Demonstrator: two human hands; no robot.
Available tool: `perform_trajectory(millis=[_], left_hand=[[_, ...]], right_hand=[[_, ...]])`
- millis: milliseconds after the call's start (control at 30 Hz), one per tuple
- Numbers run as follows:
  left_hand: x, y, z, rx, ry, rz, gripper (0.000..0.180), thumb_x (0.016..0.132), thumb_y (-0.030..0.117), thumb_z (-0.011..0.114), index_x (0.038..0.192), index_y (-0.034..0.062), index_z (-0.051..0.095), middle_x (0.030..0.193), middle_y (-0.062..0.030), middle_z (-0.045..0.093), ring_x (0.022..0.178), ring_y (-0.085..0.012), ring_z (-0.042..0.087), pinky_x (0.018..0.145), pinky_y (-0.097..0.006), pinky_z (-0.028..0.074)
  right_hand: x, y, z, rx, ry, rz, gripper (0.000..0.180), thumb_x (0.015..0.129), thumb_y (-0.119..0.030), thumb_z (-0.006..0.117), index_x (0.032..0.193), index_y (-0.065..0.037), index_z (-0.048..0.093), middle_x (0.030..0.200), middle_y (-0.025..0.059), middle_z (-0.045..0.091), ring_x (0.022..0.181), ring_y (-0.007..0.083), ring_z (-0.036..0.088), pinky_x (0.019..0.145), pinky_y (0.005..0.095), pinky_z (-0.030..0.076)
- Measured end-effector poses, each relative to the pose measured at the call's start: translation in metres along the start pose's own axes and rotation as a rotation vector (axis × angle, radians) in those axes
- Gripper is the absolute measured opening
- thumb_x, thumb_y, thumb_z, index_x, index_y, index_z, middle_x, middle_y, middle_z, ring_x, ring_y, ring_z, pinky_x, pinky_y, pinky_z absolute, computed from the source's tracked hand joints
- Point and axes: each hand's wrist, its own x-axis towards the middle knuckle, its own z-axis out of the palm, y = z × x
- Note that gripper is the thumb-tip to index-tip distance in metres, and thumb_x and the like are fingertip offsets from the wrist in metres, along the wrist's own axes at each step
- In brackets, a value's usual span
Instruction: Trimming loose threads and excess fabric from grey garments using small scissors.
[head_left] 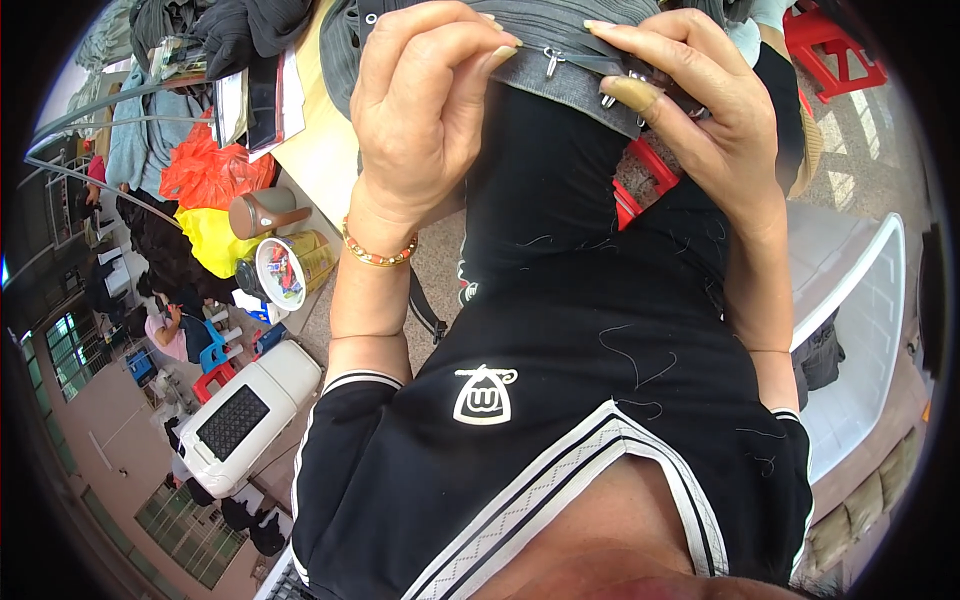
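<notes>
The grey garment [560, 55] is at the top centre of the frame, held by its edge. The left hand [425, 95] pinches the fabric tightly, and the right hand [690, 100] grips it beside a small metal zipper pull [551, 62]. It seems the zipper is being checked; the next move needs fine fingertip work.

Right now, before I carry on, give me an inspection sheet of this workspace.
Surface: pale tabletop, mostly covered.
Job's things: grey fabric band with small metal hooks, held up over a black garment.
Clutter: orange bag, yellow bag, brown lidded cup, round tin, papers, dark clothing piled at the back.
Hands: left hand pinches the band beside a hook; right hand grips the band's other end, thumb on a hook.
Cables: nothing seen.
Surroundings: white bin on the right, red stool, white appliance lower left, a person seated far left.
</notes>
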Motion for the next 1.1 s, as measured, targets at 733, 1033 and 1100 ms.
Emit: perform_trajectory(millis=[733,1033,1100], left_hand=[[0.003,0.013,-0.001,-0.108,-0.022,-0.08,0.007,0.091,0.0,0.067,0.098,0.0012,0.067,0.097,-0.0117,0.066,0.088,-0.0197,0.066,0.079,-0.029,0.052],[0.002,0.011,0.0,-0.139,-0.002,-0.038,0.012,0.083,0.0,0.073,0.094,0.0041,0.069,0.095,-0.0082,0.066,0.083,-0.0223,0.062,0.073,-0.03,0.049],[0.004,0.013,-0.002,-0.137,-0.015,-0.037,0.012,0.083,-0.001,0.073,0.094,0.0038,0.069,0.094,-0.0086,0.066,0.083,-0.0222,0.063,0.073,-0.03,0.049]], right_hand=[[0.015,-0.015,-0.01,-0.12,-0.05,-0.034,0.032,0.079,-0.008,0.078,0.11,-0.002,0.072,0.087,0.0094,0.059,0.071,0.0202,0.059,0.061,0.0296,0.047],[0.014,-0.017,-0.009,-0.127,-0.037,-0.067,0.028,0.079,-0.007,0.078,0.107,-0.002,0.073,0.085,0.0092,0.06,0.069,0.02,0.059,0.059,0.0293,0.046],[0.013,-0.017,-0.011,-0.101,-0.029,-0.051,0.027,0.079,-0.006,0.078,0.106,-0.002,0.073,0.084,0.0091,0.059,0.068,0.02,0.059,0.059,0.0292,0.046]])
